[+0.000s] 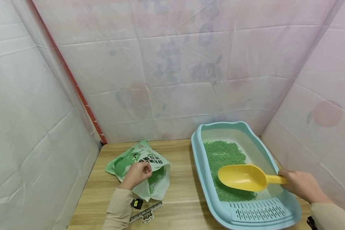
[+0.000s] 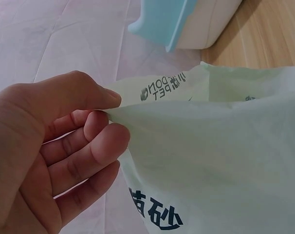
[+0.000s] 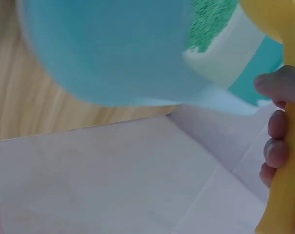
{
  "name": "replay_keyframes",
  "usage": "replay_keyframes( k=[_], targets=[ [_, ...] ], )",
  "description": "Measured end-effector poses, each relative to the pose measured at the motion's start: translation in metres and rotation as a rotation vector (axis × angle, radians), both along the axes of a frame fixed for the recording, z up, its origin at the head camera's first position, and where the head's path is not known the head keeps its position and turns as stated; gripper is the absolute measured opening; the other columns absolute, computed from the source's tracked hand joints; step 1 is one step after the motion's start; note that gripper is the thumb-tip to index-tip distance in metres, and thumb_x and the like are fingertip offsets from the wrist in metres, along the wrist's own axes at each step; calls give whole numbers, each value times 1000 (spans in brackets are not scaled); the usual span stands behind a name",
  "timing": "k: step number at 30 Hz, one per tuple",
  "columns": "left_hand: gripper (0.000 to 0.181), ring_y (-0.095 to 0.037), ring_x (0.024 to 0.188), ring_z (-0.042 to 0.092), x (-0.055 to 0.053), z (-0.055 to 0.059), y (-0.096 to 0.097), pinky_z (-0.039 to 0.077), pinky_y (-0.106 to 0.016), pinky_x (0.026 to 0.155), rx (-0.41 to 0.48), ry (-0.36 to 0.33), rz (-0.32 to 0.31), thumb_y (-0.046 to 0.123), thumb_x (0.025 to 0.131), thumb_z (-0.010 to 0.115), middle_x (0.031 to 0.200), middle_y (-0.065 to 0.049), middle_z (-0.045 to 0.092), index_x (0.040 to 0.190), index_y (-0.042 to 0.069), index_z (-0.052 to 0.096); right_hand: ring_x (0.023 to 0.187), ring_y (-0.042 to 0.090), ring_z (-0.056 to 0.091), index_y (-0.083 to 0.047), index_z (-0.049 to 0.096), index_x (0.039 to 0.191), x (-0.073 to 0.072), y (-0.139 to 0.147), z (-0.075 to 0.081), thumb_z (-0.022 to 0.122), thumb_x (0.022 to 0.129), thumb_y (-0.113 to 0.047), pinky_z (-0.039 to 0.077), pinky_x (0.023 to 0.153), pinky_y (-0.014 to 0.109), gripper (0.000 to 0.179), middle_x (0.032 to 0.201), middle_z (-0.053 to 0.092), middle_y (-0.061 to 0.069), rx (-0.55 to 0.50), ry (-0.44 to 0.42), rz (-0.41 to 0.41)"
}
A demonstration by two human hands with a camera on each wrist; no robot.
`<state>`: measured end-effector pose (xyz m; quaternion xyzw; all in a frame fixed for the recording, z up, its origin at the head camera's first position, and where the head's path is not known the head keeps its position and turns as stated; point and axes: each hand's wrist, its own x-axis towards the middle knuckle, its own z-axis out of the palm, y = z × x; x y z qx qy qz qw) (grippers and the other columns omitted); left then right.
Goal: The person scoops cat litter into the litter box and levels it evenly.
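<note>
My left hand (image 1: pixel 136 174) pinches the rim of a green-and-white cat litter bag (image 1: pixel 158 158) between thumb and fingers. The bag's mouth gapes toward me, with green granules inside. The left wrist view shows the bag's pale edge (image 2: pixel 211 151) at the fingertips. On the right, my right hand (image 1: pixel 302 185) grips the handle of a yellow scoop (image 1: pixel 242 177). In the right wrist view the fingers curl round that handle (image 3: pixel 287 170). The scoop is over a blue litter box (image 1: pixel 200 163), where green litter (image 1: pixel 225 153) covers part of the floor. No granules show on the scoop.
A slotted blue grate (image 1: pixel 257 210) forms the box's near end. A black-and-white clip strip (image 1: pixel 146 213) lies on the wooden table (image 1: pixel 181 182) below the bag. Pale fabric walls (image 1: pixel 172 105) enclose the table at the back and both sides.
</note>
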<state>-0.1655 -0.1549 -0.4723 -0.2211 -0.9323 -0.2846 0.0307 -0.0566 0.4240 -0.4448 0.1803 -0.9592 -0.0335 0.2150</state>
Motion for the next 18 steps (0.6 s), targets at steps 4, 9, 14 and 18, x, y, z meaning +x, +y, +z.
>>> replay_keyframes(
  k=[4,9,14,18],
  targets=[
    [15,3,57,47,0,1,0,38,-61,105,18,-13,0,8,82,68,62,9,58,72,18,61,49,-5,24,-25,55,70,-3,-11,4,77,52,-11,26,43,21,32,55,41,-21,9,-23,-16],
    [15,2,57,47,0,1,0,37,-62,106,20,-12,-2,7,81,68,62,9,58,72,17,61,49,-4,23,-22,58,73,-5,-19,8,78,51,-11,25,43,20,32,55,42,-19,4,-8,-21],
    [15,2,57,47,-1,1,0,35,-64,107,18,-15,-2,8,81,68,62,9,57,72,18,61,48,-3,24,-20,60,76,-4,-24,11,78,53,-11,25,43,22,31,54,43,-17,0,-4,-34],
    [15,2,57,47,-1,1,0,35,-64,107,16,-14,0,8,81,68,62,9,58,72,17,61,48,-2,24,-21,60,74,-6,-26,16,79,53,-12,25,42,22,30,54,42,-16,18,-6,-34]
  ],
)
